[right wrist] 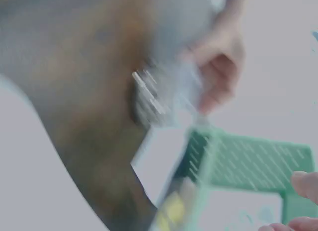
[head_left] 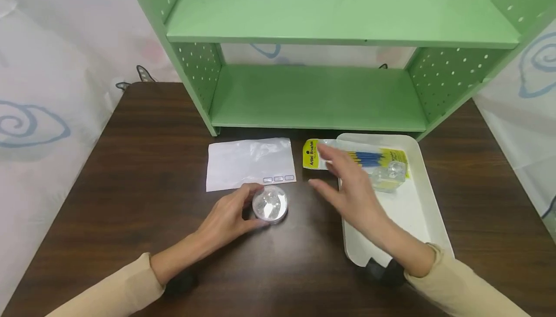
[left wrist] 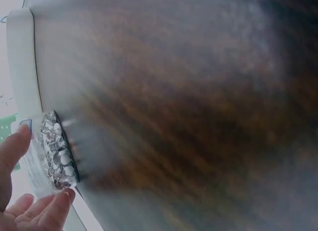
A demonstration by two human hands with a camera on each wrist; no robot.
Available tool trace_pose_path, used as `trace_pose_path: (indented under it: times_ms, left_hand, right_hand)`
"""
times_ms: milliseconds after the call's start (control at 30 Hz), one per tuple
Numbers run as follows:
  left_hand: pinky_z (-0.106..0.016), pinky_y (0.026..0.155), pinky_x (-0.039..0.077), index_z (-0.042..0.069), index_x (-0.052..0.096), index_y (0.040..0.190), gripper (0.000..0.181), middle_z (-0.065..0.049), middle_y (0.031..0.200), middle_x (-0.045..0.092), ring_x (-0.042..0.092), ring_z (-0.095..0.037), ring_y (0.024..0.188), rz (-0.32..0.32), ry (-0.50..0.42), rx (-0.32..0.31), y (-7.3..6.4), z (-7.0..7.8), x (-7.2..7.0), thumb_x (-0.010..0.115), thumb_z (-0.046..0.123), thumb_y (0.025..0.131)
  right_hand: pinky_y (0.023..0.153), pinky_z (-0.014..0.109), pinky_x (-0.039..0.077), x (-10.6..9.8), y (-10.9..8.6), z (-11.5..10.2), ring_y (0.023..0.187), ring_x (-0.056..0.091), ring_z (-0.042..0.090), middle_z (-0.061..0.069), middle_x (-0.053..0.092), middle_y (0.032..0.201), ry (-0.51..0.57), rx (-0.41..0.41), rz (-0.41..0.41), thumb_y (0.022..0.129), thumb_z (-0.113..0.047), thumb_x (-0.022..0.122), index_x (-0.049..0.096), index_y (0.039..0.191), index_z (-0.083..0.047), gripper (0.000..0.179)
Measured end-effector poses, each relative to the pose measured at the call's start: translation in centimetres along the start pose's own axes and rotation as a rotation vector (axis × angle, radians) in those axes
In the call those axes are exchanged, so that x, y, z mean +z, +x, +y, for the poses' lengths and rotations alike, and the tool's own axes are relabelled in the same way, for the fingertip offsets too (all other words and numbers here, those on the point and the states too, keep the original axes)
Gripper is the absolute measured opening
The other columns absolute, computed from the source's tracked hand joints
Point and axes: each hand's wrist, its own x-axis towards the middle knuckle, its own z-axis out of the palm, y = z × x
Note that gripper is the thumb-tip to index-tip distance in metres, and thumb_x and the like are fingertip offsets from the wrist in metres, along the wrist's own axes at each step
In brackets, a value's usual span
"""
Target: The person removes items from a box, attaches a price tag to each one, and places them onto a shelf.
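Note:
My left hand [head_left: 226, 214] grips a round clear container [head_left: 270, 204] on the dark table, thumb on the near side and fingers on the far side. Shiny silvery pieces [left wrist: 60, 154] show through its wall in the left wrist view. Just behind it lies a white sheet [head_left: 247, 162] with small printed boxes along its near edge. My right hand [head_left: 352, 189] hovers with spread fingers and nothing held, over the left rim of a white tray [head_left: 427, 201]. Beneath that hand lies a yellow-labelled packet of artist brushes [head_left: 311, 155], partly hidden by the fingers.
A clear square bottle-like item [head_left: 385, 181] is in the tray, overlapping the brush packet's right end. Behind everything stands a green shelf unit [head_left: 317, 97] with dotted side panels, its front edge close to the sheet and tray. Patterned white cloth [head_left: 56, 56] hangs around the table.

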Motion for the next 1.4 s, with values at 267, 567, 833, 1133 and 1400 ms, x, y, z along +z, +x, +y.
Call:
trace_pose_path:
  times_ms: [267, 567, 833, 1133, 1400]
  left_hand:
    - [-0.037, 0.086, 0.051, 0.003, 0.053, 0.131, 0.081, -0.007, 0.118, 0.063, 0.061, -0.020, 0.105, -0.038, 0.049, 0.016, 0.3, -0.3, -0.2, 0.087, 0.031, 0.063]
    - [-0.034, 0.084, 0.052, 0.004, 0.052, 0.131, 0.082, -0.005, 0.115, 0.061, 0.059, -0.015, 0.100, -0.076, 0.006, 0.014, 0.4, -0.6, -0.3, 0.088, 0.032, 0.062]
    - [-0.031, 0.083, 0.052, 0.006, 0.054, 0.130, 0.079, -0.004, 0.117, 0.060, 0.057, -0.012, 0.101, -0.098, -0.036, 0.014, 0.5, -0.9, -0.3, 0.087, 0.031, 0.063]
    - [-0.026, 0.084, 0.052, 0.006, 0.055, 0.125, 0.075, -0.003, 0.120, 0.059, 0.057, -0.012, 0.102, -0.102, -0.094, 0.021, 0.5, -1.0, -0.2, 0.088, 0.029, 0.062]
    - [-0.028, 0.087, 0.051, 0.002, 0.052, 0.128, 0.075, -0.009, 0.124, 0.060, 0.060, -0.018, 0.106, -0.157, -0.144, -0.015, 0.5, -1.2, -0.2, 0.086, 0.027, 0.066]
  right_hand:
    - [0.091, 0.019, 0.046, -9.0, 3.0, 1.8, 0.104, 0.057, 0.017, 0.006, 0.062, 0.109, 0.337, 0.021, 0.507, 0.076, 0.021, 0.062, 0.055, 0.122, 0.006, 0.048]
    - [0.085, 0.025, 0.046, -14.9, 5.1, 6.1, 0.094, 0.053, 0.019, 0.011, 0.054, 0.097, 0.589, 0.061, 1.022, 0.074, 0.022, 0.055, 0.058, 0.105, 0.002, 0.037]
    - [0.089, 0.027, 0.043, -16.6, 5.8, 9.6, 0.096, 0.051, 0.017, 0.009, 0.052, 0.099, 0.558, 0.157, 1.076, 0.074, 0.020, 0.056, 0.060, 0.104, -0.002, 0.038]
    - [0.085, 0.024, 0.044, -16.9, 6.3, 12.0, 0.095, 0.054, 0.017, 0.008, 0.055, 0.098, 0.548, 0.192, 1.044, 0.074, 0.018, 0.060, 0.062, 0.103, -0.002, 0.036]
    - [0.075, 0.021, 0.045, -16.8, 6.6, 13.3, 0.084, 0.060, 0.016, 0.010, 0.068, 0.092, 0.569, 0.176, 0.984, 0.076, 0.017, 0.061, 0.069, 0.101, 0.001, 0.030]
